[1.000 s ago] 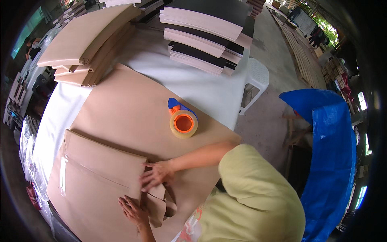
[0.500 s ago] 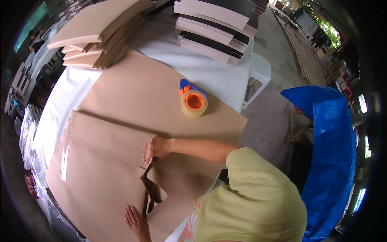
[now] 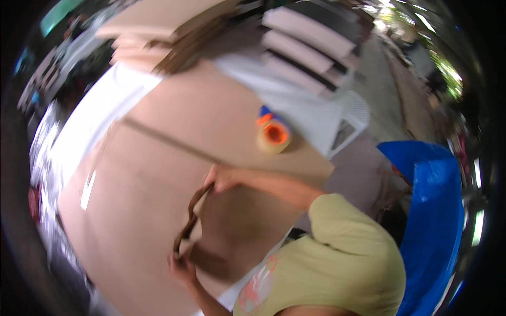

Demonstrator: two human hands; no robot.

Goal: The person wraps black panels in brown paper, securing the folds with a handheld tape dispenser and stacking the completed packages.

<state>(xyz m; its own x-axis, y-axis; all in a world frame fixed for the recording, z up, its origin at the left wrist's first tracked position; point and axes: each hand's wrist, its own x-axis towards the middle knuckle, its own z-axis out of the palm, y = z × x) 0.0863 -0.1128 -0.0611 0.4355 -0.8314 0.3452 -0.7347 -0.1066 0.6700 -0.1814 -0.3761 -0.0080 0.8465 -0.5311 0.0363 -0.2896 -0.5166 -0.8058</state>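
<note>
A flat package wrapped in brown paper (image 3: 142, 195) lies in front of me on a larger brown sheet (image 3: 184, 100). Its near right end gapes, showing a dark, wavy opening between the paper layers. At the far corner of that opening, my right hand (image 3: 223, 177) is closed on the paper edge. My left hand (image 3: 183, 267), smeared by motion, has its fingers curled at the opening's near corner and pinches the paper there. A tape dispenser (image 3: 274, 136) with an orange core and blue handle rests on the sheet beyond my right forearm.
Brown-wrapped packages (image 3: 153, 31) are stacked at the far left, and pale and black panels (image 3: 308, 47) at the far right, on a white-covered table (image 3: 121, 89). A white plastic stool (image 3: 354, 118) stands by the table's right edge. A blue tarp (image 3: 432, 210) hangs farther right.
My left hand has gone from lying flat on the package to curling at the near corner of its open end. The gap has narrowed to a wavy slit. The whole view has shifted.
</note>
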